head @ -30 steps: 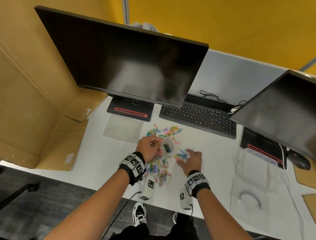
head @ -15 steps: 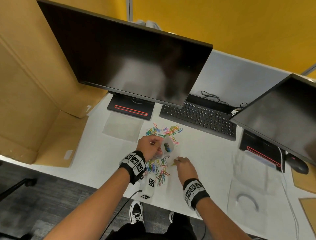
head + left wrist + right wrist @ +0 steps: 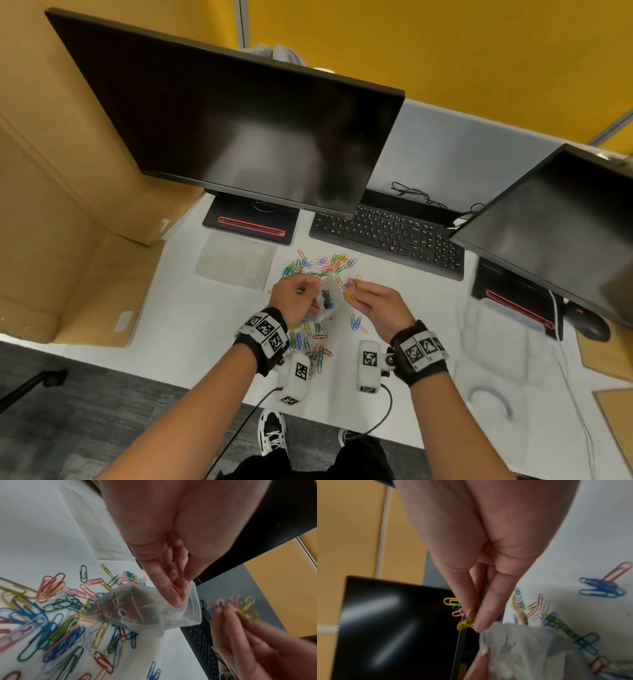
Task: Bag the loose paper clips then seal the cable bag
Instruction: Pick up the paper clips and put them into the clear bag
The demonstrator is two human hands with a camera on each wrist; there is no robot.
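My left hand (image 3: 308, 293) pinches the rim of a small clear bag (image 3: 328, 303) just above the desk; its mouth faces right, and several clips lie inside the bag (image 3: 130, 609). Right beside that mouth, my right hand (image 3: 358, 291) pinches a bunch of coloured paper clips (image 3: 352, 286), seen blurred in the left wrist view (image 3: 238, 605) and at the fingertips (image 3: 481, 619) in the right wrist view. Loose paper clips (image 3: 322, 265) lie behind the hands, and more (image 3: 310, 342) lie in front. The cable bag (image 3: 493, 401), clear with a pale cable loop, lies at the right front.
A flat empty clear bag (image 3: 236, 262) lies left of the clips. Behind stand a keyboard (image 3: 387, 236) and two dark monitors (image 3: 239, 130). A cardboard box (image 3: 51, 205) fills the left, a mouse (image 3: 592, 327) sits at the right, and the desk's front edge (image 3: 171, 363) is close.
My right hand swept clips together on the desk, picked up a bunch and lifted it to the bag's mouth. The left hand kept hold of the bag.
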